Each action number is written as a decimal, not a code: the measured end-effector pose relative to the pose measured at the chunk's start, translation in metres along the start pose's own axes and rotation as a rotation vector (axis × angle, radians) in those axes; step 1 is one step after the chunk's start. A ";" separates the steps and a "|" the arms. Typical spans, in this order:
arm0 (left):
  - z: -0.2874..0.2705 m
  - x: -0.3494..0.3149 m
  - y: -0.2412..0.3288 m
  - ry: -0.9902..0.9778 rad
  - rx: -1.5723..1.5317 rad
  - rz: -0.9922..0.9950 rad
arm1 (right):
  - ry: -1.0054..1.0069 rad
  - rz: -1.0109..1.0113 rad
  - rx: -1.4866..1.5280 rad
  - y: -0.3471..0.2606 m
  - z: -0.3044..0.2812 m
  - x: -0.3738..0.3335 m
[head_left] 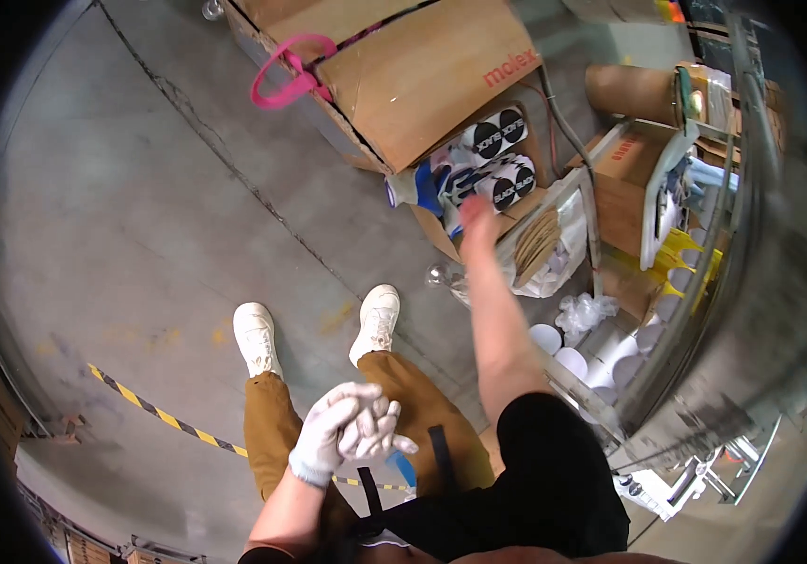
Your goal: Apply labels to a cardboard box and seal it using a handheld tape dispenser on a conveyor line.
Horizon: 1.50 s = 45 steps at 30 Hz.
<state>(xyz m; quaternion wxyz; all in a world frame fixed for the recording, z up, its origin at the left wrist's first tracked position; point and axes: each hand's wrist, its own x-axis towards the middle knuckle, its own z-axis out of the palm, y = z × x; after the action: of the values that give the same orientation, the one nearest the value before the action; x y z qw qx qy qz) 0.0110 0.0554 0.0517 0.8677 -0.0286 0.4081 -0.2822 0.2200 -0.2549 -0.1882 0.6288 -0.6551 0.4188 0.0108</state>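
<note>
Lying Beside a Bare Right Hand (pixel 478 218): Labelled Bundles (pixel 509 186) and Patterned Cloth (pixel 455 180) in an Open Carton (pixel 433 233)

A right arm is extended over the near edge of the open carton, where the bare hand is set close against the goods. The fingers are blurred and partly hidden, so whether anything is grasped cannot be told. Blue, white and dark-patterned cloth, apparently gloves, is heaped toward the carton's left edge. White bundles marked with round black labels are packed toward its right edge, and the same pale capital lettering is repeated across the discs.

The left hand (pixel 347 430), clad in a white glove, is held in front of the body with its fingers curled; whether something is clasped inside cannot be made out.

Behind the open carton, a large cardboard box (pixel 436 80) is printed with bold red lowercase lettering near its near right corner, while a pink loop (pixel 292 73) is seen at its left edge. To the right, a brown box (pixel 624 174) is marked in red print too small to be read clearly. White cylinders (pixel 571 361) are grouped by crumpled clear plastic (pixel 587 314) near the left edge of a metal-framed cart (pixel 634 414). The concrete floor (pixel 121 197) is crossed by yellow-and-black striped tape (pixel 166 416).
</note>
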 end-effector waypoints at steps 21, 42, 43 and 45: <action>-0.012 -0.161 -0.151 -0.017 0.738 -0.356 | -0.193 0.627 -0.197 0.036 -0.360 -0.552; 0.082 -0.184 -0.642 -0.169 1.660 -1.044 | 0.577 0.669 0.376 0.275 -0.619 -0.729; 0.081 -0.177 -0.654 -0.136 1.611 -1.054 | 0.474 0.645 0.294 0.235 -0.640 -0.717; 0.080 -0.151 -0.679 -0.166 1.680 -1.057 | 0.389 0.562 -0.007 0.159 -0.684 -0.704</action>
<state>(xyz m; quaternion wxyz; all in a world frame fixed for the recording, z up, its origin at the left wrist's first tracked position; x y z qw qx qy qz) -0.3248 -0.4513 0.3997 0.3950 0.3973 -0.0512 -0.8268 -0.6772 -0.4250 0.2059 0.5073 -0.5060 0.6950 0.0599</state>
